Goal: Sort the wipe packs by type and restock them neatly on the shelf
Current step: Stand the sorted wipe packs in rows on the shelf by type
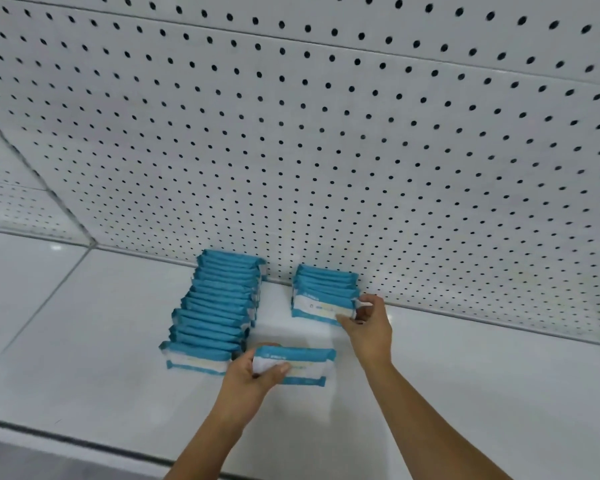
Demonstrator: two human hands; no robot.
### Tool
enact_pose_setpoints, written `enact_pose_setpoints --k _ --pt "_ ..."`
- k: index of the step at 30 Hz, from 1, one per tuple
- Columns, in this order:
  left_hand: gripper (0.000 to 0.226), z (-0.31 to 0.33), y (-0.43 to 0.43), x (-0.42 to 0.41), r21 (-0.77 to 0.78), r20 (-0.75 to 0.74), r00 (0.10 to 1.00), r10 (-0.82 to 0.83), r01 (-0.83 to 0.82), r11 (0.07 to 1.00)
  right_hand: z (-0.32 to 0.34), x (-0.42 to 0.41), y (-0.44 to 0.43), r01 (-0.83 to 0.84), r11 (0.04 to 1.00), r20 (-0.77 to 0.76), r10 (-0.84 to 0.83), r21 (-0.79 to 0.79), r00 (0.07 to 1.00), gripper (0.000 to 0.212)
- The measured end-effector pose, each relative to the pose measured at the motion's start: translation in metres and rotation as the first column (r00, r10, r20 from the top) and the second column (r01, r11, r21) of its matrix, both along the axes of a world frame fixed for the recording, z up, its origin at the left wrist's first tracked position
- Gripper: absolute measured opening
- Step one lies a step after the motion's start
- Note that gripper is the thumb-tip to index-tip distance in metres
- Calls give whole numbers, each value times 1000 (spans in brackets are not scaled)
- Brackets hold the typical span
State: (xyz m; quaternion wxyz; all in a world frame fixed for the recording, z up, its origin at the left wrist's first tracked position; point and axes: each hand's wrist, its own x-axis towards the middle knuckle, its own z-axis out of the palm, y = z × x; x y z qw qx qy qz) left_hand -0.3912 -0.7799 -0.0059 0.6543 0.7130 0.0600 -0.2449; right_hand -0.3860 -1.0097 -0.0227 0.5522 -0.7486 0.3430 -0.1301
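White shelf (84, 341), pegboard (326, 133) behind; left hand (253, 379) grips loose pack (302, 362), right hand (369, 327) pinches row's front pack (317, 308).

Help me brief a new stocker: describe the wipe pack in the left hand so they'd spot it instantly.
On the white shelf under the pegboard wall stand two rows of teal-and-white wipe packs, a long row left, a short row right. In front of the gap between them, the left hand grips one wipe pack, the only one in neither row.
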Motion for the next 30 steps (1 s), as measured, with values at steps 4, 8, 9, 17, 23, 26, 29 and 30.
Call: enact_pose_setpoints --k 4,8,9,17,23,26,29,30 --pt "17 -2 -3 5 -8 13 1000 -26 26 1000 14 -21 -2 136 991 45 -137 14 990 34" --pt "15 1 -15 4 -49 4 999 -49 50 998 33 -57 7 13 954 152 -61 299 986 22" --pt "15 2 -19 3 -58 3 998 -60 60 997 36 -65 13 -100 924 151 47 369 987 23" --pt "20 -10 -39 7 3 161 972 -173 175 985 12 -75 29 -231 967 6 231 105 973 31" --pt "28 -18 -63 31 136 264 957 -121 87 987 -4 -41 21 -138 987 70 144 -82 987 29" --pt "33 -27 -77 47 183 297 955 -30 -26 983 -8 -24 22 -57 991 99 69 -118 993 29" --pt "41 -41 -84 61 224 316 949 7 -82 971 -12 -12 24 27 983 101 -8 -180 995 36" --pt "44 -49 -86 66 241 320 947 14 -96 966 -14 -9 23 54 977 81 -38 -207 996 42"
